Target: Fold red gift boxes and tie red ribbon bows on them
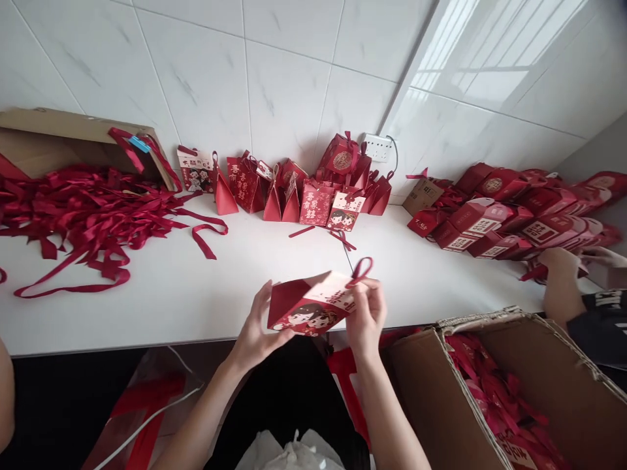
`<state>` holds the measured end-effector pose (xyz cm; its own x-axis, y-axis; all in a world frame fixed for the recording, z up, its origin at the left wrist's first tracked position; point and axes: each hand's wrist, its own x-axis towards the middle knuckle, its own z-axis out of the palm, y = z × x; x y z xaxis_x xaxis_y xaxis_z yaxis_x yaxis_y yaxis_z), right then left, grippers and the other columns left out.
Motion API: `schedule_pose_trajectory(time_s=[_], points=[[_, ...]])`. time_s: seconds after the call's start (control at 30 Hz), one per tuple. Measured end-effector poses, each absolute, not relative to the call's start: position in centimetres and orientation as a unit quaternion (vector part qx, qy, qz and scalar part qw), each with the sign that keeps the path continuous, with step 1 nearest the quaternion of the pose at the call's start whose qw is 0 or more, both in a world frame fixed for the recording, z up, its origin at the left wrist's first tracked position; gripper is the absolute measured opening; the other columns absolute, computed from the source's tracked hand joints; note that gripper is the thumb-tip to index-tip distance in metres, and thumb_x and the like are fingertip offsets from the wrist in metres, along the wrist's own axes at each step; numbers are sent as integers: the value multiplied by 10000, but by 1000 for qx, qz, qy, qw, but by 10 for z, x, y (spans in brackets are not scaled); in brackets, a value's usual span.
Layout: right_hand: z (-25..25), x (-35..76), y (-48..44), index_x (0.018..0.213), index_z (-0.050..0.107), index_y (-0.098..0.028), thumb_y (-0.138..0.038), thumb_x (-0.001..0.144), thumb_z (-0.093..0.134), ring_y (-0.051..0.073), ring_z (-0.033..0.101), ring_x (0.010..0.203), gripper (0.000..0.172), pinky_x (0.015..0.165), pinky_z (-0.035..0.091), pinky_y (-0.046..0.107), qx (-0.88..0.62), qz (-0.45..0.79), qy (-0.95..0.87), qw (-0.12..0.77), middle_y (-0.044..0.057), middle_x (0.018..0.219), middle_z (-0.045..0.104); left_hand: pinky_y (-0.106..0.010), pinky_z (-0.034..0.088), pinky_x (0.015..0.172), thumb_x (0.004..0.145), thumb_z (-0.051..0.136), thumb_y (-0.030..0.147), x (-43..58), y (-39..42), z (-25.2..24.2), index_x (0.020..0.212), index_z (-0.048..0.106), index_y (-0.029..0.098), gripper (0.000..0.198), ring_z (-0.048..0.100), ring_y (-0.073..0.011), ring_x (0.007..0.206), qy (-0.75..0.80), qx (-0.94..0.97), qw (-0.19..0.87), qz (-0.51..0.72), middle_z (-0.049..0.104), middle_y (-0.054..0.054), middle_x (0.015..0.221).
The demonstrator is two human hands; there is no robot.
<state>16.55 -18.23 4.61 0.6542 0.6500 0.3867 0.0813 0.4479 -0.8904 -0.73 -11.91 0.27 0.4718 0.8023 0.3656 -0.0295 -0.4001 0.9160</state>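
Between my hands, tilted above the table's front edge, is a red and cream gift box printed with cartoon figures. My left hand grips its bottom end, thumb along the near side and fingers behind. At the box's top, my right hand pinches it near a dark red ribbon loop. The fingertips of the right hand are partly hidden by the box and ribbon. Beyond the hands, finished-looking gift boxes with ribbon loops stand in a row near the wall.
Loose red ribbons spill from a cardboard box on the left. Many red boxes are stacked at right, beside a co-worker's hands. A large open carton stands below right. Ribbon scraps lie mid-table.
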Motion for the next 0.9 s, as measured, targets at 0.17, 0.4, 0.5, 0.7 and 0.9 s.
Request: schedule_pose_trajectory(time_s=[0.17, 0.4, 0.5, 0.7, 0.9], points=[[52, 187, -208, 821, 480, -266, -444, 730, 667, 158, 588, 727, 274, 752, 515, 380, -383, 236, -298, 842, -29, 754, 526, -410, 558, 807, 682, 748, 320, 18, -150, 40, 1235, 435, 230, 642, 615, -272, 1010, 154, 754, 377, 516, 593, -105, 1128], [44, 204, -251, 926, 585, -256, -407, 731, 676, 171, 640, 765, 263, 703, 549, 348, -396, 276, -211, 850, 3, 850, 657, -347, 560, 725, 700, 715, 476, 54, -164, 73, 1172, 464, 206, 599, 629, -260, 955, 147, 727, 459, 490, 606, -104, 1058], [50, 204, -273, 948, 639, -178, -370, 690, 732, 206, 664, 792, 335, 685, 560, 336, -424, 312, -170, 833, 69, 941, 698, -324, 562, 646, 825, 491, 609, 71, -165, 76, 1143, 444, 198, 522, 657, -235, 873, 186, 629, 637, 406, 627, -97, 1020], [48, 209, -292, 847, 669, -169, -387, 695, 720, 200, 681, 722, 270, 632, 584, 314, -393, 435, -106, 803, 50, 835, 721, -308, 574, 687, 857, 527, 511, 96, -186, 92, 1246, 339, 284, 488, 639, -219, 954, 102, 601, 703, 365, 582, -84, 1173], [41, 215, -304, 887, 659, -188, -450, 727, 665, 238, 685, 827, 307, 705, 585, 376, -398, 419, -108, 809, 60, 896, 721, -293, 586, 680, 858, 560, 446, 110, -190, 93, 1124, 424, 262, 350, 657, -198, 897, 74, 630, 687, 354, 612, -71, 1107]])
